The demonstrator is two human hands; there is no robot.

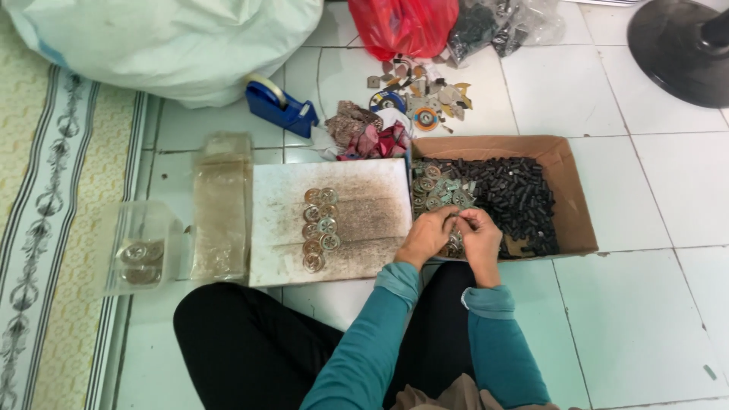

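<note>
While both hands pinch it at the cardboard box's (566,182) six o'clock edge, the small metal disc (456,240) looks light, stiff, slippery; left hand (427,237) and right hand (480,237) should grip its rim.

White tiled floor (638,304), patterned mat (53,228)

My arms wear long teal sleeves, bunched into soft folds at each wrist. My legs are in plain black trousers, my left hand (427,235) and right hand (480,237) bare.
</note>
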